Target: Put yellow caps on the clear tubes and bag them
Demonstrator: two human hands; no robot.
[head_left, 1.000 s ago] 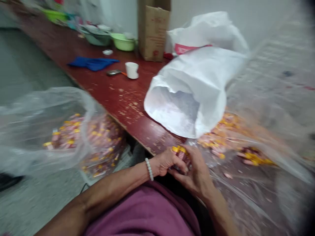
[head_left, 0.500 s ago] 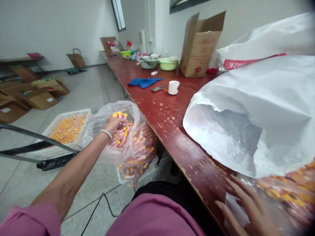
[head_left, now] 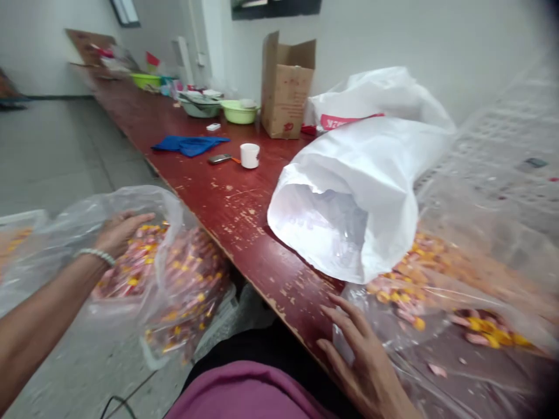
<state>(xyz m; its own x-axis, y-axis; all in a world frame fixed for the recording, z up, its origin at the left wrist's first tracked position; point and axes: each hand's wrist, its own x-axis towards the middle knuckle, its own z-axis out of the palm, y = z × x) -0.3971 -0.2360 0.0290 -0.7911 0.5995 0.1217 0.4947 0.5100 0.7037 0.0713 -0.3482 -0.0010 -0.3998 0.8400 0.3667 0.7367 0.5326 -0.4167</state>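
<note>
- The left hand (head_left: 120,233), a pale beaded bracelet (head_left: 96,255) circling its wrist, is lying inside the mouth of a clear plastic bag (head_left: 173,215); blur is obscuring its grip, so whether it is holding anything cannot be told.
- Yellow-capped pink tubes (head_left: 142,259) are filling this bag, beneath and beside the left hand; the bag is standing next to the red surface (head_left: 244,227), below its edge.
- The right hand (head_left: 364,358) is keeping its grip wide and unfilled, fingers spreading over the near edge of the surface, close to clear plastic sheeting (head_left: 437,294).
- A second heap of yellow-capped tubes (head_left: 404,270) is lying on the right, partly under the sheeting.
- A white sack (head_left: 384,154) is lying behind the right hand, its mouth opening toward the wearer.
- Farther back, a white cup (head_left: 250,156), a blue cloth (head_left: 191,145), a pale green basin (head_left: 238,113) and an open cardboard box (head_left: 286,102) are standing or lying on the surface.
</note>
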